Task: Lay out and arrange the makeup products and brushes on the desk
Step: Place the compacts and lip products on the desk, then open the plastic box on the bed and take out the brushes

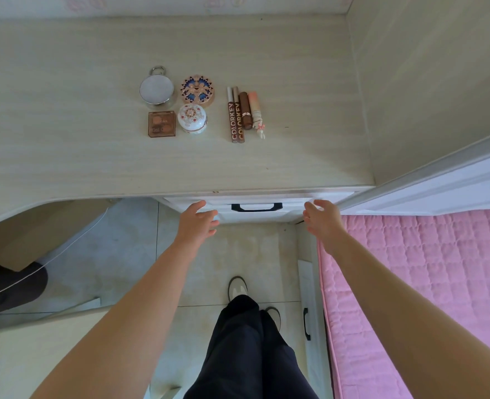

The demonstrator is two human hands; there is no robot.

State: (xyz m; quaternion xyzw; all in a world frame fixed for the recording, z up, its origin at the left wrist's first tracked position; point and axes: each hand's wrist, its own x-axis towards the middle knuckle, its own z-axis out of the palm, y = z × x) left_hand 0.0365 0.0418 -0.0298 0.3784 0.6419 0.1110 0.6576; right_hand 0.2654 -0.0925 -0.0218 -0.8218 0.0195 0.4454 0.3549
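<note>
Both arms stretched forward, left hand (198, 218) and right hand (320, 216) open-fingered and empty, flanking the white drawer's black handle (256, 207).

Home bedroom: desk (65, 145) beside bed (425, 283) (pink quilt).

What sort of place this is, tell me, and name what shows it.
Most likely a bedroom: a desk with makeup laid out on it, a white drawer under its edge, and a pink quilt on what looks like a bed beside it.
</note>
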